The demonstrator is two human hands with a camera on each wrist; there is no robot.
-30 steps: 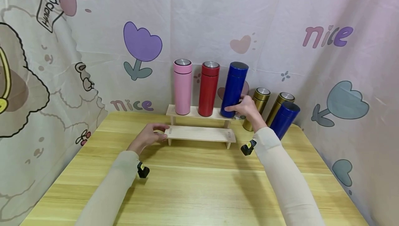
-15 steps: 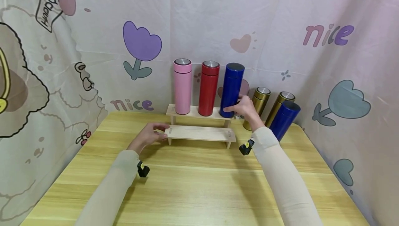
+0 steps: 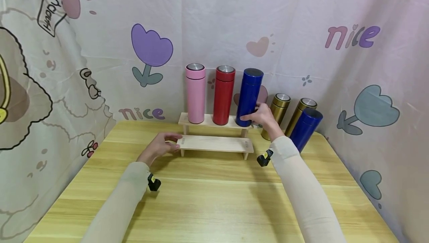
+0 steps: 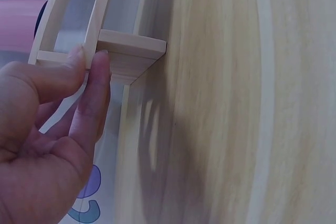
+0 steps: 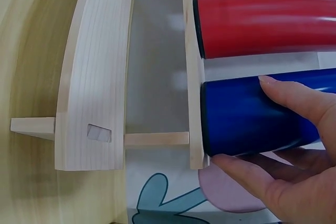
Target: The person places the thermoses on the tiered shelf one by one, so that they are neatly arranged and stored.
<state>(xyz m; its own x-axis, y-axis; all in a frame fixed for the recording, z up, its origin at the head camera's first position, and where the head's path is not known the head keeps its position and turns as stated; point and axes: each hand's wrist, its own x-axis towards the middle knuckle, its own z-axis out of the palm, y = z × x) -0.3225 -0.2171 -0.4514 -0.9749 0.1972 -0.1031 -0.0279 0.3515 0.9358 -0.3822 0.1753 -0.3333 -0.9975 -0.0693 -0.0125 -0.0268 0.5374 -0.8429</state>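
Note:
A two-tier wooden rack (image 3: pixel 214 143) stands on the table. On its upper tier are a pink thermos bottle (image 3: pixel 195 95), a red thermos bottle (image 3: pixel 223 97) and, at the right end, a blue thermos bottle (image 3: pixel 249 95). My right hand (image 3: pixel 263 118) grips the blue bottle low down, thumb on its near side; in the right wrist view its base meets the upper board. My left hand (image 3: pixel 159 147) pinches the left end of the lower board between thumb and fingers, as the left wrist view (image 4: pixel 92 64) also shows.
Right of the rack, two gold thermos bottles (image 3: pixel 279 105) and a second blue thermos bottle (image 3: pixel 305 127) stand on the wooden table (image 3: pixel 207 202), partly hidden by my right forearm. A printed curtain (image 3: pixel 288 19) hangs close behind and along the sides.
The blue bottle's top has swung left, so it stands more upright at the upper tier's right end. My right hand shifted slightly left with it. The left hand stays put.

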